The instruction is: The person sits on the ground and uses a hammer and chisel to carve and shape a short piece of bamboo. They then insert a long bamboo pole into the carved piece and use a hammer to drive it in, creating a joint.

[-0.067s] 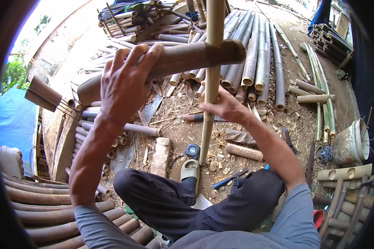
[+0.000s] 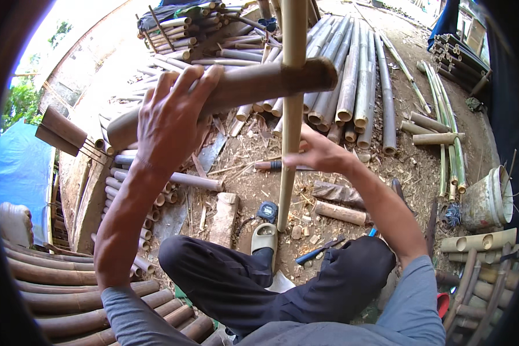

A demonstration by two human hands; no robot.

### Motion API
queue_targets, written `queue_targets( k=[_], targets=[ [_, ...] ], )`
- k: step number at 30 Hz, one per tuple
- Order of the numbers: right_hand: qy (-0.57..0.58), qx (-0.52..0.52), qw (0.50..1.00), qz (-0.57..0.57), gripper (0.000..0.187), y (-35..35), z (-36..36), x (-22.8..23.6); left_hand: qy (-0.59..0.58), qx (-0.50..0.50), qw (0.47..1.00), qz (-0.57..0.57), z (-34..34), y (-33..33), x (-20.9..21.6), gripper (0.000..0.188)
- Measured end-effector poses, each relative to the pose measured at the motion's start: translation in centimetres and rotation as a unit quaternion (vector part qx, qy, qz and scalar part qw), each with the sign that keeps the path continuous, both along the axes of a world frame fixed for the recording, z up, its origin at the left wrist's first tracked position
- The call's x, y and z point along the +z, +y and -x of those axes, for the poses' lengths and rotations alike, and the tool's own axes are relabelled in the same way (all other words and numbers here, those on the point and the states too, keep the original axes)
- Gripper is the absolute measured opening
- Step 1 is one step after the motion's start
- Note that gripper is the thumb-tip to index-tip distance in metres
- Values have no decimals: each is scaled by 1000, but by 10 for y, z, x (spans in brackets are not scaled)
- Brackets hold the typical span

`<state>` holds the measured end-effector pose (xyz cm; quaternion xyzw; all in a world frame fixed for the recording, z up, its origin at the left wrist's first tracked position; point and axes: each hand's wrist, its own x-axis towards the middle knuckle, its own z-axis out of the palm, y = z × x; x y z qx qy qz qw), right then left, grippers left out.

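My left hand (image 2: 176,109) is wrapped over a thick brown bamboo tube (image 2: 248,83), held tilted with its right end higher. A pale bamboo pole (image 2: 293,34) runs upright through the tube near that right end, and its lower tip comes down by my sandal (image 2: 264,237). Below the tube, my right hand (image 2: 320,151) is closed around the pole. Its thumb lies across the front, while the other fingers are partly hidden behind.
A tape measure (image 2: 267,211) and a knife with a dark handle (image 2: 269,165) lie among wood chips. Long bamboo poles (image 2: 354,75) are piled ahead. A dirty white bucket (image 2: 483,199) stands at right, and a bamboo bench (image 2: 63,288) is at lower left.
My right hand has shifted slightly down and right along the pole. The tube and pole have moved a little to the left; my left hand keeps its grip.
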<state>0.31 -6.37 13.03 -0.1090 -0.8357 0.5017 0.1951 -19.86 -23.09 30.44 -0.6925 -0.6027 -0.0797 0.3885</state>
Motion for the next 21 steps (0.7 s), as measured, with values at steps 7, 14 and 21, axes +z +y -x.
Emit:
queue_targets(
  k=[7,14,21],
  targets=[
    [135,-276,950,-64,54,7,-72,123,-68,54,987,132,12,-34,-16,73],
    [-63,-262,946,-183,49,-23,15,92,-80,33,987,133,19,-50,-31,66],
    [154,-263,932,-195,34,-61,51,-1,-182,49,960,206,47,-89,-113,66]
  ],
)
